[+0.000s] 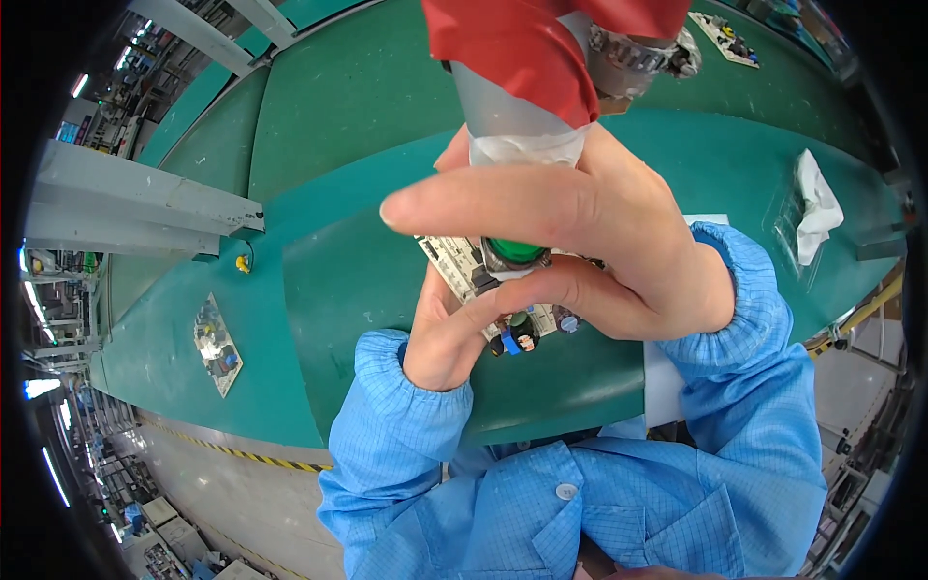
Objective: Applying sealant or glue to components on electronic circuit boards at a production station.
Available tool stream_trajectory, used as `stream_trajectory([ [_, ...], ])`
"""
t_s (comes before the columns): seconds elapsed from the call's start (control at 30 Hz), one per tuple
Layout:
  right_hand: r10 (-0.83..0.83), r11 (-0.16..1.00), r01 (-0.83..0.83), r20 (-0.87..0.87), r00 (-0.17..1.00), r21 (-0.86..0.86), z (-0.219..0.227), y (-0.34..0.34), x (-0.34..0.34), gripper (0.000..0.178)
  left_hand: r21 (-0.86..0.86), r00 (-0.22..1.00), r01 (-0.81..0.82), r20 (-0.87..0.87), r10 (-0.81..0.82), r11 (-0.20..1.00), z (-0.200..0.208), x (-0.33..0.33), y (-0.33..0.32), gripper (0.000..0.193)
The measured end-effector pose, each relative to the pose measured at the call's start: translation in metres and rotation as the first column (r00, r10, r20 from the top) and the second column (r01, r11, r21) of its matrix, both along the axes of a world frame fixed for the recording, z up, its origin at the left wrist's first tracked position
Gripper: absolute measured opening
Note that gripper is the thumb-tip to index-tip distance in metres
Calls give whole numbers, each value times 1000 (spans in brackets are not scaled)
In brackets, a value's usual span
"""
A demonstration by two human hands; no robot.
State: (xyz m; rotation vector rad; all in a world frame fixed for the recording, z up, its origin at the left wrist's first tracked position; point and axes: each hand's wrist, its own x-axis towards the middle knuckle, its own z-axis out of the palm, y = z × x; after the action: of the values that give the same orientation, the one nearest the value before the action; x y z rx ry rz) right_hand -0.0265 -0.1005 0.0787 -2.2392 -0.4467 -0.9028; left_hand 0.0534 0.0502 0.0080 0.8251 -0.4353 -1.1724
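My left hand (437, 333) grips a pale circuit board (448, 259) with black, blue and other small parts on it, held above the green bench. My right hand (619, 227) is closed around the lower end of an upright grey cylinder (501, 104), its index finger reaching across in front toward the left. Red sheeting (522, 58) wraps the cylinder's upper part. Between the right fingers a round green part (514, 251) shows just above the board. Whether it touches the board cannot be made out. The fingers hide much of the board.
Another circuit board (217, 346) lies on the bench at left, near a small yellow part (243, 262). One more board (725, 39) is at the far right. A crumpled white tissue (817, 208) lies on clear plastic at right. Grey metal posts (145, 193) stand at left.
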Motion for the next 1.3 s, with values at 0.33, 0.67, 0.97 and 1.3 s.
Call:
stream_trajectory([
  [0.33, 33, 999, -33, -46, 998, -11, 0, -1, -4, 51, -2, 999, -1, -32, 1, 1000, 0, 0, 4, 64],
  [0.67, 28, 995, -26, 16, 999, -99, -2, -12, 0, 47, 80, 995, -64, 84, 57, 995, -11, 7, 6, 64],
  [0.97, 23, 997, -15, 97, 995, -80, -1, -11, 3, 40, 50, 992, -104, 78, 100, 993, -4, 6, 7, 64],
  [1.3, 34, 996, -25, 113, 993, -81, -2, -14, 5, 41, 36, 990, -105, 93, 101, 994, -5, 7, 7, 65],
])
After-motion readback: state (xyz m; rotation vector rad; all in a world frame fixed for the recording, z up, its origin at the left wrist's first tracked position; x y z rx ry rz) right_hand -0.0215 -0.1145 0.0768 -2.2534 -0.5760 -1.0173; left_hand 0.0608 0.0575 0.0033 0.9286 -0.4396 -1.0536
